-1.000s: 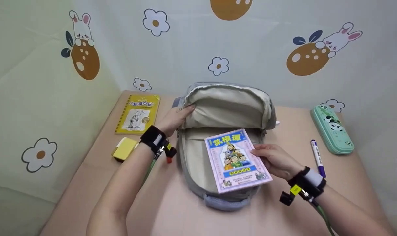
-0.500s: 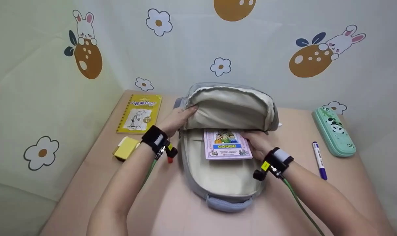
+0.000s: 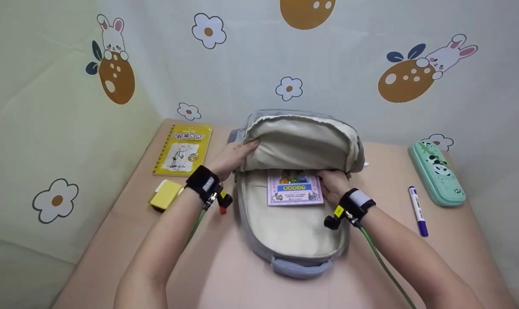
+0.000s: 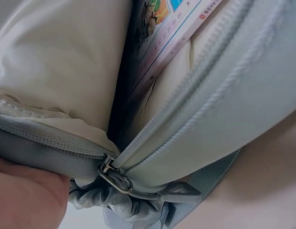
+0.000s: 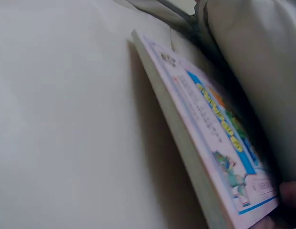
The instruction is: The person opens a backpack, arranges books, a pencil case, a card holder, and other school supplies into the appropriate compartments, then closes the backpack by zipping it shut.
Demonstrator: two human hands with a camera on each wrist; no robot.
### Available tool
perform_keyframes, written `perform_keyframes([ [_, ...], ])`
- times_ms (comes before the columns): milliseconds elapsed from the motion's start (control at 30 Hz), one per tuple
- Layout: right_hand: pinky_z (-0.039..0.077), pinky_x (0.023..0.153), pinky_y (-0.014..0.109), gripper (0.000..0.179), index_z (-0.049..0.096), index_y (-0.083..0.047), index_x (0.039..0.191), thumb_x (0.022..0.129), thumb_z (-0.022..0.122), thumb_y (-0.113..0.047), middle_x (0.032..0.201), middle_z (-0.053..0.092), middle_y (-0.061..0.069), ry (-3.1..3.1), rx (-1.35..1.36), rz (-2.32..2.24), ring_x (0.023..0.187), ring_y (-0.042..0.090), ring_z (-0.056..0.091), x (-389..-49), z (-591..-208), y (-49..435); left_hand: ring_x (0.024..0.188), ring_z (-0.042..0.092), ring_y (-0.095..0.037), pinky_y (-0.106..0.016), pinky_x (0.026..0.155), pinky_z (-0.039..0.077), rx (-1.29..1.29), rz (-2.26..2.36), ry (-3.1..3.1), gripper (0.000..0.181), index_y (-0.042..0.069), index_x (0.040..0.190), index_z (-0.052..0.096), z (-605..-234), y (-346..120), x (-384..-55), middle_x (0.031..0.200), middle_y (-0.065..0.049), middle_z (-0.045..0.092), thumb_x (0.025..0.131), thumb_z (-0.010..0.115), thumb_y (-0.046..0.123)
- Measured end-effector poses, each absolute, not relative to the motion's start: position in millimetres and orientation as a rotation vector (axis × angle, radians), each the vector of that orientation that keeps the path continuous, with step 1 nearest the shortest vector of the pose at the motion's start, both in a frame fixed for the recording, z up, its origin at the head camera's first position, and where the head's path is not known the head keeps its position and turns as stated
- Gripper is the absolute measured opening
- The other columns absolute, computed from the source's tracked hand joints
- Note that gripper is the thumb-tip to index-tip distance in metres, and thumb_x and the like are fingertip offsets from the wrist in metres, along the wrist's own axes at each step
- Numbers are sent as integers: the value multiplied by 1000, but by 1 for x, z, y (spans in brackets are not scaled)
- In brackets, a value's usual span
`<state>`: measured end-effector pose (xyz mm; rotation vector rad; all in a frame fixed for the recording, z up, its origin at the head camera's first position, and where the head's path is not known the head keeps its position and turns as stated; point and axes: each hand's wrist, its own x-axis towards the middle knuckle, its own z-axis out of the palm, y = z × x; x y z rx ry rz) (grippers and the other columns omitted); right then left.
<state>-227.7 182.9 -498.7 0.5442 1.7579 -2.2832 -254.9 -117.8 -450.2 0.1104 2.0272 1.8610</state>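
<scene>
A grey backpack (image 3: pixel 302 234) lies unzipped on the table, its front flap (image 3: pixel 300 146) folded up and back. My left hand (image 3: pixel 236 156) grips the flap's left edge, thumb on the cream lining. Beside that hand in the left wrist view is a zipper pull (image 4: pixel 117 180). With my right hand (image 3: pixel 336 182) I hold a pink and blue book (image 3: pixel 294 195) by its right side. Its upper part is hidden under the flap. The right wrist view shows the book (image 5: pixel 205 124) tilted over the pale lining, with fingertips (image 5: pixel 291 193) at its corner.
On the left lie a yellow spiral-edged book (image 3: pixel 182 150) and a yellow block-like item (image 3: pixel 166 195); a small red tip (image 3: pixel 223 210) shows near the bag. Right of the bag are a marker with a purple cap (image 3: pixel 418 211) and a green panda pencil case (image 3: pixel 437 174).
My right hand has moved the book away from me, from over the bag's opening to partly under the flap. The left hand has kept its grip on the flap.
</scene>
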Motion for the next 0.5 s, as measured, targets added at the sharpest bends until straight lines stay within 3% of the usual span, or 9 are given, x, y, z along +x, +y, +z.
perform_keyframes([
  [100, 55, 93, 33, 21, 47, 1, 108, 92, 56, 10, 112, 58, 12, 1701, 474, -2281, 102, 22, 66, -222, -490, 189, 89, 66, -21, -33, 81, 53, 109, 1878, 2005, 46, 8, 109, 68, -450, -117, -256, 105, -9, 71, 100, 60, 52],
  [200, 45, 108, 37, 33, 40, 7, 128, 96, 50, 7, 133, 50, 22, 1592, 404, -2259, 125, 29, 55, -214, -479, 197, 90, 67, -21, -33, 82, 53, 108, 1885, 1994, 46, 7, 112, 67, -450, -117, -256, 107, -10, 70, 100, 61, 51],
  [300, 30, 119, 42, 54, 19, 12, 149, 102, 42, 3, 155, 29, 34, 1478, 347, -2234, 146, 37, 34, -205, -468, 207, 92, 67, -22, -34, 84, 53, 109, 1883, 2002, 48, 7, 114, 67, -450, -117, -256, 108, -10, 70, 99, 61, 52],
  [367, 22, 121, 45, 59, 8, 15, 153, 104, 38, 2, 161, 15, 35, 1445, 303, -2216, 151, 41, 21, -198, -461, 215, 94, 67, -23, -36, 86, 53, 113, 1887, 1998, 48, 7, 116, 67, -451, -117, -256, 109, -11, 70, 99, 61, 51],
  [433, 21, 121, 45, 58, 10, 16, 154, 105, 37, 1, 162, 15, 35, 1483, 256, -2191, 151, 42, 21, -192, -456, 225, 96, 67, -24, -37, 88, 53, 123, 1892, 1988, 48, 6, 117, 67, -452, -117, -256, 110, -11, 70, 100, 61, 50],
  [500, 27, 119, 45, 51, 22, 18, 151, 106, 38, 0, 159, 25, 34, 1573, 201, -2154, 147, 42, 30, -185, -453, 235, 98, 67, -25, -38, 89, 53, 134, 1892, 1978, 48, 6, 118, 68, -452, -117, -255, 112, -12, 70, 100, 60, 50],
])
